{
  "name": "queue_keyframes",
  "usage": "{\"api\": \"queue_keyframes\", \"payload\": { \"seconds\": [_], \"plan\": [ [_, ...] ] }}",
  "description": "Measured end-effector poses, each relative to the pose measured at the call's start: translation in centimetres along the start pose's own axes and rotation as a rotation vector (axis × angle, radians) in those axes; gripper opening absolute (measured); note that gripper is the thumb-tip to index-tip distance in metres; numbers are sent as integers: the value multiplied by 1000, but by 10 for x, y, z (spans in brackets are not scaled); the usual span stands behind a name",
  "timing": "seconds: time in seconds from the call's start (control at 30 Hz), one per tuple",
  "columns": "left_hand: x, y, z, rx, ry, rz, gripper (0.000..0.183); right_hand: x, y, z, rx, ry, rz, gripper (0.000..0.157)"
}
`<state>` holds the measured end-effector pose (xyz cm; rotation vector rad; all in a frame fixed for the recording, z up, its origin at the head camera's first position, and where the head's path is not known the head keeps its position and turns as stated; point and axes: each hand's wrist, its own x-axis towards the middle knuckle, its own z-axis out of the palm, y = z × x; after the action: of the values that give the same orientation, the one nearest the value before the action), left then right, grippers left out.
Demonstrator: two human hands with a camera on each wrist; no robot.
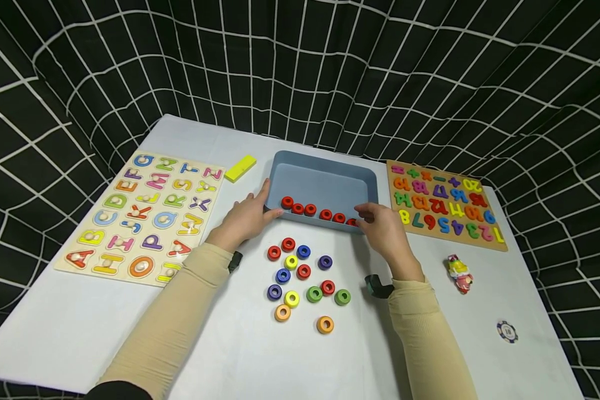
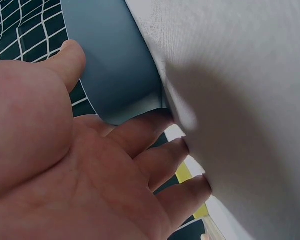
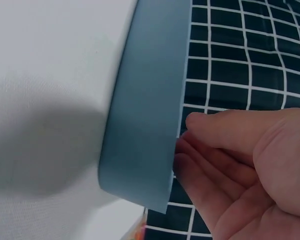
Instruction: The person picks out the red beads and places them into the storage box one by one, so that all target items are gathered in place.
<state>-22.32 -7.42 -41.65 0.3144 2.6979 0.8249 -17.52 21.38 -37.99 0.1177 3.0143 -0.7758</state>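
The blue-grey tray point(image 1: 325, 180) lies at the far middle of the table. A row of several red rings point(image 1: 310, 210) runs along the inside of its near wall. My left hand point(image 1: 245, 219) is at the near left corner. Its thumb reaches over the rim and its other fingers extend around the side, fingertips by the tabletop. Over the near right corner, my right hand point(image 1: 386, 236) has its bunched fingertips right at the endmost red ring point(image 1: 351, 221), partly covering it. I cannot tell whether they pinch that ring; the tray wall hides it in the right wrist view.
Several loose coloured rings point(image 1: 304, 271) lie nearer me. An alphabet board point(image 1: 145, 216) is at left, with a yellow block point(image 1: 240, 168) beyond it. On the right are a number board point(image 1: 442, 205), a small figurine point(image 1: 460, 274) and a poker chip point(image 1: 507, 331).
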Motion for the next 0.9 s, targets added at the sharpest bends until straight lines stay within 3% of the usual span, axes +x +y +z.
{"api": "queue_keyframes", "payload": {
  "seconds": [0.27, 0.4, 0.7, 0.9],
  "plan": [
    [-2, 3, -1, 1, -2, 5, 85, -22, -10, -7, 38, 29, -106, 27],
    [-2, 3, -2, -3, -6, 3, 85, -37, -13, -6, 58, -1, -171, 26],
    [-3, 3, -2, -15, -17, -5, 85, -69, -13, 7, 54, -203, -311, 21],
    [-3, 2, -2, -14, -15, 3, 85, -87, -9, 16, 3, -346, -364, 29]
  ]
}}
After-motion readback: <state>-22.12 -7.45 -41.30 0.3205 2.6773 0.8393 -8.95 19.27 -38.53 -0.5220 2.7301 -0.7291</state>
